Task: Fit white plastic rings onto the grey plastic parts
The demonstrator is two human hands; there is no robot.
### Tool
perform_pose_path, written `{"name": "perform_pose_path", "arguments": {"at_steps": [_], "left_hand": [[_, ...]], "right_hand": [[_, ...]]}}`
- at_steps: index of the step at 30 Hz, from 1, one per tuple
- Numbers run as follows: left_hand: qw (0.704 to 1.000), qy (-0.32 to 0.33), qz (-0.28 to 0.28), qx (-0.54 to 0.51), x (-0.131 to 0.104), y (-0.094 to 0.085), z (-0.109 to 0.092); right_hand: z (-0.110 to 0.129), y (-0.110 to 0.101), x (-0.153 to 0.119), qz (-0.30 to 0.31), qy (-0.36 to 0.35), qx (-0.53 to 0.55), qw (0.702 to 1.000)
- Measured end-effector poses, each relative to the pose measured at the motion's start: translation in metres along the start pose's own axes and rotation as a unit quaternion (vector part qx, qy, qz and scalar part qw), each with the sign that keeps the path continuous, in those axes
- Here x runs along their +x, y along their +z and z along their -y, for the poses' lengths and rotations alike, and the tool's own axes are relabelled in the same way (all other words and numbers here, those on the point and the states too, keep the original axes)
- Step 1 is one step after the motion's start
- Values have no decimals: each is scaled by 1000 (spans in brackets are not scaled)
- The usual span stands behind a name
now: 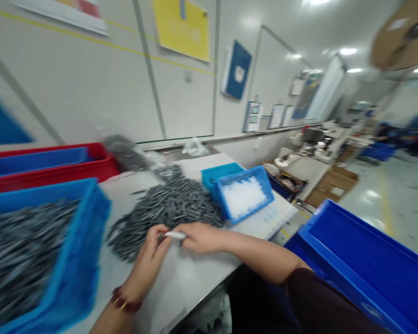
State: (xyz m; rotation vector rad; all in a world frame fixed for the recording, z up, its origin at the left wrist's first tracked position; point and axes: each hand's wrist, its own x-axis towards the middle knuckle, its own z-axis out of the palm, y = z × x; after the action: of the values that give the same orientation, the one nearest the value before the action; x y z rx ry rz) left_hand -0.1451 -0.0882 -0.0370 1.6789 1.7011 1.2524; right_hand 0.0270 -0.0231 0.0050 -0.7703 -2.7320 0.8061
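Both hands meet over the near edge of a heap of dark grey slender pieces (pixel 181 199) on the white tabletop. My right hand (pixel 204 237) is closed, its fingertips pinching a small white elongated piece (pixel 176 235). At the left end of that piece, the thumb and index finger of my left hand (pixel 151 255) press together. Something dark shows between the left fingers, too small and blurred to name. Behind my right hand, a tilted blue bin (pixel 245 216) holds many small white pieces (pixel 245 195) and leans on a turquoise bin (pixel 216 172).
At the left stands a large blue bin (pixel 99 246) of grey pieces, with a red bin (pixel 106 160) behind it. Deep blue crates (pixel 362 260) stand right, beside my arm. Clear plastic bags (pixel 195 147) lie near the wall. Cardboard boxes (pixel 330 185) sit beyond the table's right end.
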Motion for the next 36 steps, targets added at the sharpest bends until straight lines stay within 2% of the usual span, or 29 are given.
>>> {"name": "perform_pose_path", "arguments": {"at_steps": [2, 4, 8, 11, 14, 17, 23, 31, 36], "left_hand": [[998, -26, -4, -64, 4, 2, -2], [995, -36, -22, -86, 8, 3, -1], [998, 6, -60, 5, 8, 1, -2], [993, 33, -65, 88, 6, -3, -2], [990, 40, -57, 126, 4, -5, -2], [993, 34, -47, 102, 1, -2, -3], [996, -17, -75, 42, -3, 2, -11], [998, 46, -13, -44, -1, -2, -12], [995, -12, 11, -95, -3, 3, -13]], "right_hand": [[-8, -3, 5, -49, 21, 21, 998], [-17, -6, 11, -74, 11, 41, 996], [-26, -4, 17, -96, -23, 87, 991], [-29, 2, 15, -115, -19, 120, 986], [-33, 6, 12, -125, -23, 130, 983], [-37, 5, 8, -126, -26, 114, 985], [-38, 2, 5, -111, -11, 87, 990], [-33, 0, 4, -80, 15, 78, 994], [-32, 0, 2, -54, 40, 35, 997]]}}
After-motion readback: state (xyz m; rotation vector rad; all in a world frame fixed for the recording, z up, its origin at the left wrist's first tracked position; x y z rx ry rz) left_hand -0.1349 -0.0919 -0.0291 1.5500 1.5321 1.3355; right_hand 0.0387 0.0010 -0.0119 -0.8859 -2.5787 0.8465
